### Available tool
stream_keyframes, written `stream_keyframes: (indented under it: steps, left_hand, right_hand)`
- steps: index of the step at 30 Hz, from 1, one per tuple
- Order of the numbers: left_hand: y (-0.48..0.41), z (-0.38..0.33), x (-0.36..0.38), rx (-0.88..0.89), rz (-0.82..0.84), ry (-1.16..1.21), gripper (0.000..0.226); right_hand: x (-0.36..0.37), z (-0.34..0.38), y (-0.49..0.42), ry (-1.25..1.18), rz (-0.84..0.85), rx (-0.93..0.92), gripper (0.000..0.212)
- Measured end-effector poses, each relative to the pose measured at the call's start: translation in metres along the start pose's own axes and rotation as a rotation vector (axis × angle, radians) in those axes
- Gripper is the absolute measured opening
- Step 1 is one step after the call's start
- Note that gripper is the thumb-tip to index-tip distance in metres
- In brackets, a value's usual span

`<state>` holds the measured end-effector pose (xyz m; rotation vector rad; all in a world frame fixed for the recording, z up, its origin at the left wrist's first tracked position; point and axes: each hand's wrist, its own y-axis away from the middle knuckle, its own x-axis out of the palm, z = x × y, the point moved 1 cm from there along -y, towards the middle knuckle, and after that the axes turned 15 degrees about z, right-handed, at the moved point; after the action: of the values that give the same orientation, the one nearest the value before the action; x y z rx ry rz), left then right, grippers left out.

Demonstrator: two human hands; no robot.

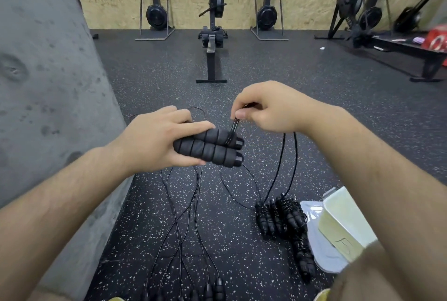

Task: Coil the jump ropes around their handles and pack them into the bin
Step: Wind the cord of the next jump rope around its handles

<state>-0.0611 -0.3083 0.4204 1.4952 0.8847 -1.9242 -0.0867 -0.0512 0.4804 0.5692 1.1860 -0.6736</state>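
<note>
My left hand point(154, 141) grips two black foam jump-rope handles point(212, 149) held side by side, with a few turns of thin black rope around them. My right hand point(263, 107) pinches that rope point(234, 125) just above the handles' right end; the rest of it hangs in a loop point(287, 167) down to the floor. Several coiled jump ropes point(283, 216) lie on the floor beside a pale bin point(343, 223) at the lower right. Loose ropes point(183, 216) trail across the floor to uncoiled handles point(215, 290) at the bottom edge.
A grey concrete wall point(48, 83) rises on the left. A rowing machine point(212, 42) stands ahead on the speckled rubber floor, with other machines along the plywood back wall. A black bench point(416, 51) sits at the far right. A white lid point(321, 247) lies under the bin.
</note>
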Motion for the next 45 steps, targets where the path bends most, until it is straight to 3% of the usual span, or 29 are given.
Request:
stream_keyframes:
  steps: [5,9,13,18,21,25,36,39,45]
  left_hand:
    - [-0.003,-0.011,0.001,0.083,-0.091,0.227,0.070]
    - [-0.009,-0.011,0.000,0.010,-0.198,0.306,0.070]
    - [-0.017,0.002,-0.007,-0.172,-0.261,0.278,0.069]
    - [-0.020,0.014,-0.001,-0.332,-0.260,0.105,0.069]
    - [-0.023,0.018,0.002,-0.363,-0.249,0.053,0.068]
    - [-0.024,0.021,0.002,-0.402,-0.217,-0.068,0.070]
    - [-0.023,0.024,0.011,-0.362,-0.105,-0.166,0.068]
    - [-0.021,0.018,0.012,-0.277,-0.089,-0.179,0.066]
    - [-0.016,0.004,0.016,-0.057,-0.032,-0.158,0.066]
  right_hand:
    - [0.031,-0.027,-0.010,-0.524,0.000,-0.024,0.018]
    - [0.064,-0.019,-0.021,-0.836,0.005,0.002,0.016]
    - [0.086,0.005,-0.033,-0.978,-0.017,0.040,0.035]
    - [0.096,0.029,-0.036,-1.043,-0.079,0.093,0.034]
    - [0.091,0.033,-0.034,-0.900,-0.131,0.159,0.034]
    - [0.084,0.037,-0.016,-0.590,-0.064,0.210,0.034]
    - [0.043,0.040,0.019,0.396,-0.009,0.119,0.020]
    - [0.029,0.031,0.021,0.502,-0.055,0.061,0.026]
    - [0.014,0.000,0.009,0.449,-0.108,-0.049,0.019]
